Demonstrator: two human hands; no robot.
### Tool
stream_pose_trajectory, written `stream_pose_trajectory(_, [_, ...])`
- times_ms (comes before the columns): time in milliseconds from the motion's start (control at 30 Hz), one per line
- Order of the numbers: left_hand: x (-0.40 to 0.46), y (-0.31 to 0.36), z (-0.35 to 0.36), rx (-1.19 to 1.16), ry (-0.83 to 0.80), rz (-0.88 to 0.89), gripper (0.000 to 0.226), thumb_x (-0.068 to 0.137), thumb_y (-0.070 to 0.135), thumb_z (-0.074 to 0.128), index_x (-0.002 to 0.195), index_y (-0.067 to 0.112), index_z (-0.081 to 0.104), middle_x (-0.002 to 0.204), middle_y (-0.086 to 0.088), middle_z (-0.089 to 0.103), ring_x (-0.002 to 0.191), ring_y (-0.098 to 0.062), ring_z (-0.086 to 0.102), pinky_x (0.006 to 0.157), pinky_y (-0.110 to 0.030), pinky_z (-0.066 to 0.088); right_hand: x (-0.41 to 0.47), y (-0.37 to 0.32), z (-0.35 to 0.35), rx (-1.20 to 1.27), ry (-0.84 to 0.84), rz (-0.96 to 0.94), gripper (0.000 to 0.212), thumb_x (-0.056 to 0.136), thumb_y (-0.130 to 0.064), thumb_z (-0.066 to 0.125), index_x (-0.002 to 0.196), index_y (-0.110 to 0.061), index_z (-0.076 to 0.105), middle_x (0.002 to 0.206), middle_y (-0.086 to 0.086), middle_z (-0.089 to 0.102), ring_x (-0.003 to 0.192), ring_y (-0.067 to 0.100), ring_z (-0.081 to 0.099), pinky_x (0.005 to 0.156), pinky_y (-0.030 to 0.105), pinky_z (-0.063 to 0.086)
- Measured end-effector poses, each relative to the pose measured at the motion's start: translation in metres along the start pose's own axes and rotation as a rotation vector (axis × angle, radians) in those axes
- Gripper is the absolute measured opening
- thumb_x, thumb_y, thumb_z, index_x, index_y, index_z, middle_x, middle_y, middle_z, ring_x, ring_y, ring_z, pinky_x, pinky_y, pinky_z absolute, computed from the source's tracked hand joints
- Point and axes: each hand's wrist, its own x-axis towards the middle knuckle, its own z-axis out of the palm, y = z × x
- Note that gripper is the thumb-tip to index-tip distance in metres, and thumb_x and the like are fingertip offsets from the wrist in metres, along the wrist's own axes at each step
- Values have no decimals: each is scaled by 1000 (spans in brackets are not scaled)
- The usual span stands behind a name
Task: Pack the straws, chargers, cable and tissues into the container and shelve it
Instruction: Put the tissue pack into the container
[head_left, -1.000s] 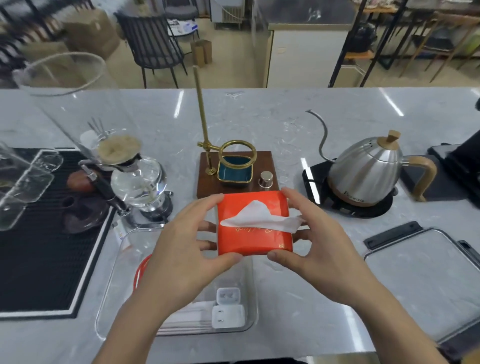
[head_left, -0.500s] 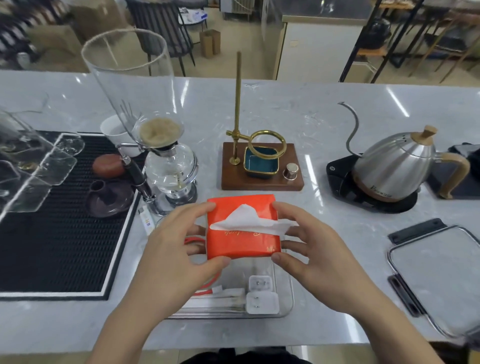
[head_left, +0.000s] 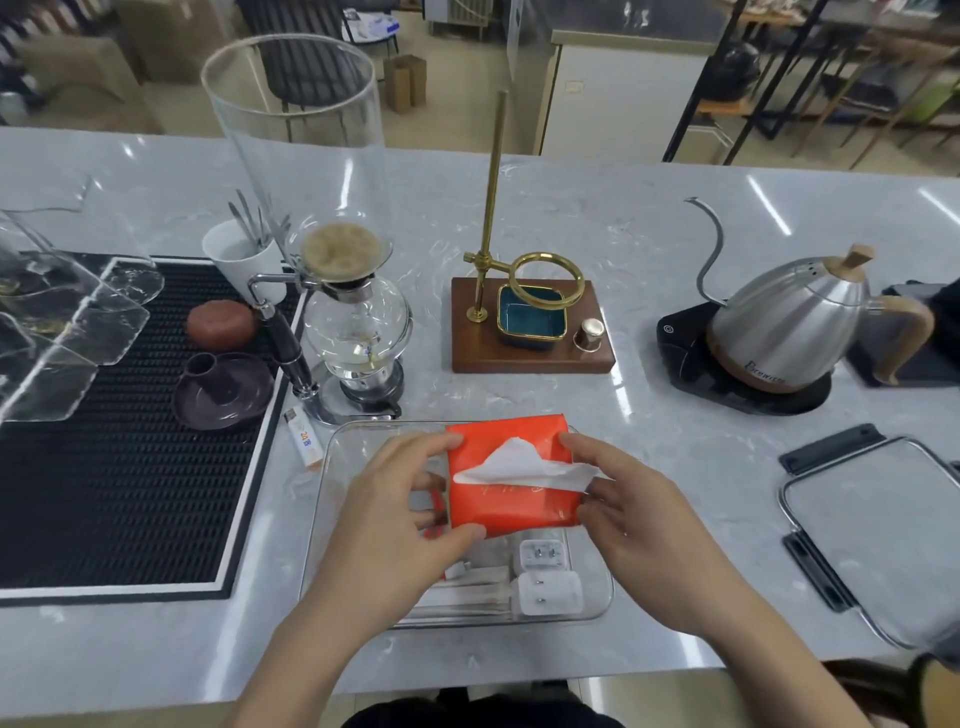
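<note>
Over container (head_left: 332, 467) — both hands, L (head_left: 400, 514) & R (head_left: 639, 514), grip tissue pack (head_left: 511, 499).

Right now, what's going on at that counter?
A person holds an orange tissue pack with both hands, left hand and right hand, over the clear plastic container on the marble counter. Two white chargers and paper-wrapped straws already lie inside. The container's clear lid sits off to the right.

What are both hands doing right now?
Left hand: holding the left side of the tissue pack over the container.
Right hand: holding the pack's right side.
</note>
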Motion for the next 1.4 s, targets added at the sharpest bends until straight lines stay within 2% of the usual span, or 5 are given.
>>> stream_pose_trajectory(533, [7, -18, 15, 122, -27, -27, 67, 70, 9, 82, 124, 39, 55, 115, 29, 47, 99, 14, 51, 69, -13, 55, -1, -19, 13, -368, -52, 32, 51, 99, -8, 43, 147, -23, 36, 143, -8, 48, 130, 14, 46, 102, 19, 35])
stream_pose_trajectory(733, [11, -25, 17, 197, -56, -45, 68, 72, 17, 79, 131, 38, 53, 120, 23, 49, 96, 12, 52, 83, -28, 56, 4, -18, 24, -466, -65, -1, 41, 90, 1, 44, 125, -21, 49, 127, -5, 46, 101, 20, 60, 84, 35, 52])
stream_pose_trajectory(967, [14, -27, 19, 203, -68, -68, 67, 75, 17, 79, 133, 36, 52, 116, 18, 50, 91, 12, 52, 76, -18, 54, 6, -16, 29, -545, -81, 40, 43, 90, 1, 44, 129, -19, 43, 147, -2, 27, 104, 29, 62, 86, 38, 52])
stream_pose_trajectory(1167, [15, -33, 22, 208, -87, -75, 66, 77, 18, 78, 135, 34, 51, 121, 13, 50, 93, 17, 50, 72, -7, 49, 6, -11, 36, -563, -98, 1, 44, 88, 3, 47, 125, -20, 44, 141, -6, 30, 96, 25, 61, 80, 37, 52])
stream_pose_trajectory(1400, [17, -39, 25, 216, -109, -96, 63, 80, 17, 75, 135, 33, 51, 124, 10, 51, 98, 7, 52, 82, -17, 52, 7, -3, 37, -595, -89, -148, 24, 89, 0, 49, 105, -18, 51, 112, -6, 43, 92, 10, 46, 73, 14, 32])
